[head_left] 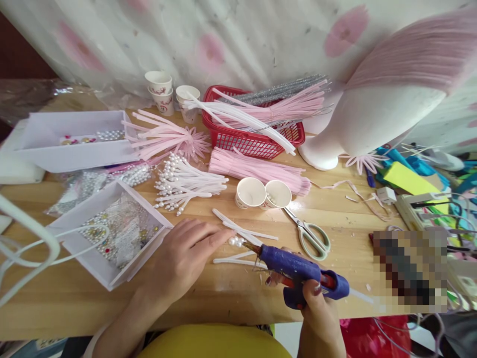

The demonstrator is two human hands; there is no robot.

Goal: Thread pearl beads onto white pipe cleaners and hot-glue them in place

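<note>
Mannequin head [383, 117] (pink top [413, 54]) nr red bskt [244, 143].

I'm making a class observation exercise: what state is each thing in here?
Glue gun: held in right hand, tip toward pearls
Pearls: clustered at left hand
Scissors: lying flat, unheld
Basket: upright, pipe cleaners jutting past rim
Front cups: upright, open
Near box: open, beads inside
Far box: open, beads inside

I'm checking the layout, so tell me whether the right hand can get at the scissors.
Probably not yet: the scissors lie nearby, uncovered, but the right hand grips the glue gun.
</note>
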